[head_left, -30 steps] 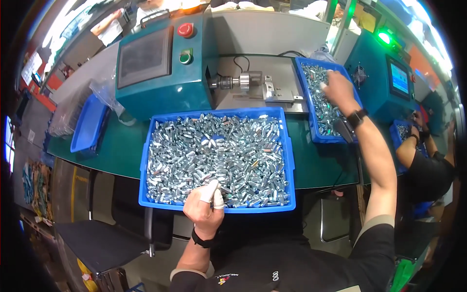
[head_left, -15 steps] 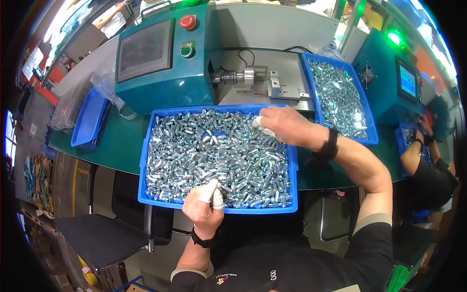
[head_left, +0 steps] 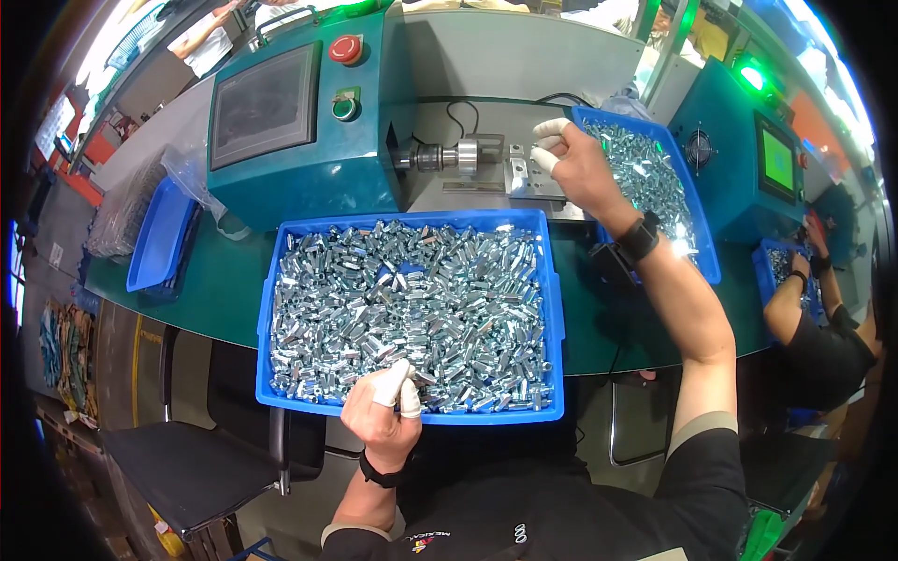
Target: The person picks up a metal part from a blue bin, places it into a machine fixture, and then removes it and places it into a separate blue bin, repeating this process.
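Observation:
My left hand is closed over the near edge of a blue tray, thumb and forefinger together in white finger covers. Whatever it may grip is hidden. The tray is filled with small shiny metal hex-shaped parts. My right hand, also with white-covered fingertips, is raised beside a metal fixture block on the machine bed. Its thumb and fingers are curled toward each other; anything between them is too small to make out. Left of the block is a machine spindle.
A teal machine housing carries a dark screen and a red button. A second blue tray of metal parts stands at right, beside another teal machine. Far right, another person's arms reach over a tray. Stacked blue trays are at left.
My right hand has lifted from the tray's far right corner and moved up and right to the fixture. My left hand stays at the near edge. The right machine's screen turned from blue to green.

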`<state>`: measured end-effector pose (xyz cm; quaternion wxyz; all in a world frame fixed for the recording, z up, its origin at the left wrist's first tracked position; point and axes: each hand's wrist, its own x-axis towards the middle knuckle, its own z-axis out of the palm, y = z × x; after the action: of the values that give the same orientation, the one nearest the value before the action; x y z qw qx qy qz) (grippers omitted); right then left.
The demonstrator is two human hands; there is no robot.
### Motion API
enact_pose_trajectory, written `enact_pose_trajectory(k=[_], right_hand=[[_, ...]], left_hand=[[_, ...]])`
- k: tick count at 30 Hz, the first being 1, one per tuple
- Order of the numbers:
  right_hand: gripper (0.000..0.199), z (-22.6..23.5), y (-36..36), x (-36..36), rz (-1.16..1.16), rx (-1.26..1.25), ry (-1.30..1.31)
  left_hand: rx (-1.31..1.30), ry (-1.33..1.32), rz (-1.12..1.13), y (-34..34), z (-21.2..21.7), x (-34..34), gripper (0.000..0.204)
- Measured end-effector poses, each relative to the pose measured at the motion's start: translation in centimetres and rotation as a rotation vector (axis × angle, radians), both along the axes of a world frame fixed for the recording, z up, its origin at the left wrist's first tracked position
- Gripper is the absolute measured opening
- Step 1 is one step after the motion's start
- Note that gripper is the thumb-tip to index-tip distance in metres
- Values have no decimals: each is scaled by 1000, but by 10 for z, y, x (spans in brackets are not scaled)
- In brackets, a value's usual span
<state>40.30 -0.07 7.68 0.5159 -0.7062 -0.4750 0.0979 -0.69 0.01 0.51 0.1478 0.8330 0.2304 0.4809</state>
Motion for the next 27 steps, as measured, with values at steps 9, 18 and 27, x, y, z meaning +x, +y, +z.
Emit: enact_pose_trajectory(k=[9,18,27], right_hand=[[20,-2,6,3,109,-92,-176],[17,8,10,0,158,-103,-58],[14,9,16,12,208,-39,-377]], left_hand=[[1,-19,9,2,-4,-2,20],[-6,9,-3,1,-1,-3,20],[-1,5,-4,0,-1,-2,20]])
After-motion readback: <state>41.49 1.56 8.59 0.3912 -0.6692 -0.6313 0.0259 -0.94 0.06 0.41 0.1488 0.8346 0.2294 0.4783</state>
